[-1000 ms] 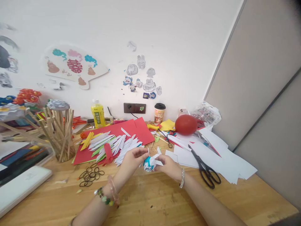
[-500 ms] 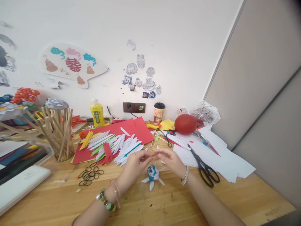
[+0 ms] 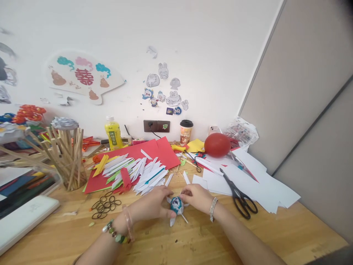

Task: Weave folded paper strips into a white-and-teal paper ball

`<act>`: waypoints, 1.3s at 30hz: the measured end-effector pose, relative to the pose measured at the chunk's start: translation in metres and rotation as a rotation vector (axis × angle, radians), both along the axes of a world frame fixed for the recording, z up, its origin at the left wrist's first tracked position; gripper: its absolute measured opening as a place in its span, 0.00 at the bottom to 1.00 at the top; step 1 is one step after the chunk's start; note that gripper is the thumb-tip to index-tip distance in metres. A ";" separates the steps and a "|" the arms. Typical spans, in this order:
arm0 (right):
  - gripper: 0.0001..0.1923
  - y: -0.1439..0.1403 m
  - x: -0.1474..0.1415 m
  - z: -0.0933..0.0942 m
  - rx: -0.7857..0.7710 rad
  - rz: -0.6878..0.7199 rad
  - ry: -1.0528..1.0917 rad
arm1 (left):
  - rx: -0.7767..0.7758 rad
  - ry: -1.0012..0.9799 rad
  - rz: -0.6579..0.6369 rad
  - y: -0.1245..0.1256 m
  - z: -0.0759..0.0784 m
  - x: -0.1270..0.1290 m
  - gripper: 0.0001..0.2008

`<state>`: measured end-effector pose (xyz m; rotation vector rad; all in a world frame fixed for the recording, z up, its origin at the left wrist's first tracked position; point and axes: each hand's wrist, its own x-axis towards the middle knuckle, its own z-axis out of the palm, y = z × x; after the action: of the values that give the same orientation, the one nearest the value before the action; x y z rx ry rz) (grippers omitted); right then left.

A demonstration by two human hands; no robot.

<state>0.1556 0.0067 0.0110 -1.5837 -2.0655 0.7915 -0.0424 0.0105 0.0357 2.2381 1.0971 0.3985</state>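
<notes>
Blue-and-white paper flower (image 3: 176,206) is seen low in the middle of the frame, resting on the wooden table (image 3: 248,239). It is grasped from both sides by the left hand (image 3: 150,207) and right hand (image 3: 197,197). Several petals are already spread; many folded strips (image 3: 146,176) above lie unused.

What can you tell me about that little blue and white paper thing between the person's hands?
The paper flower is a small piece of folded paper: a rounded blue and white middle with pointed white strips sticking out like petals. It lies on the wooden table near the front edge. The left hand touches its left side and the right hand its right side, fingertips at the petals.
</notes>
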 end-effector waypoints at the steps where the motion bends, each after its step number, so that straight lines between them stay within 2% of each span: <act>1: 0.11 0.000 -0.003 -0.004 0.001 0.001 0.014 | 0.003 0.051 -0.004 0.000 0.000 -0.001 0.27; 4: 0.11 0.003 -0.009 -0.015 0.006 0.040 0.123 | -0.015 0.073 0.003 -0.001 -0.001 0.003 0.18; 7: 0.13 0.009 -0.011 -0.023 -0.068 0.030 0.338 | -0.002 0.020 -0.056 -0.001 -0.004 0.011 0.16; 10: 0.16 0.015 -0.010 -0.024 -0.097 0.010 0.510 | 0.163 -0.043 -0.053 0.001 -0.008 0.014 0.17; 13: 0.19 0.019 -0.010 -0.020 -0.086 -0.032 0.724 | 0.391 -0.077 -0.050 0.002 -0.013 0.014 0.17; 16: 0.19 0.023 -0.010 -0.017 -0.050 -0.070 0.836 | 0.473 -0.128 -0.024 0.002 -0.018 0.015 0.19; 18: 0.18 0.025 -0.010 -0.016 -0.018 -0.070 0.825 | 0.421 -0.177 0.014 0.001 -0.020 0.016 0.21; 22: 0.15 0.025 -0.010 -0.017 0.014 -0.046 0.800 | 0.186 -0.279 0.087 0.001 -0.024 0.019 0.28; 26: 0.15 0.023 -0.010 -0.016 0.014 -0.041 0.801 | 0.026 -0.391 0.092 0.004 -0.028 0.020 0.37; 29: 0.14 0.021 -0.009 -0.014 0.013 -0.023 0.807 | -0.054 -0.501 0.083 0.005 -0.029 0.021 0.30; 32: 0.13 0.019 -0.009 -0.011 0.004 0.022 0.810 | -0.096 -0.603 0.205 0.004 -0.028 0.026 0.21; 35: 0.13 0.017 -0.009 -0.008 -0.009 0.049 0.781 | -0.154 -0.707 0.289 0.004 -0.026 0.030 0.19; 39: 0.13 0.014 -0.008 -0.002 -0.001 0.096 0.720 | -0.216 -0.755 0.262 0.007 -0.024 0.030 0.19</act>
<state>0.1473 0.0204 0.0089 -0.9855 -1.6044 1.1821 -0.0127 0.0174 0.0119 1.5326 0.9452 1.0711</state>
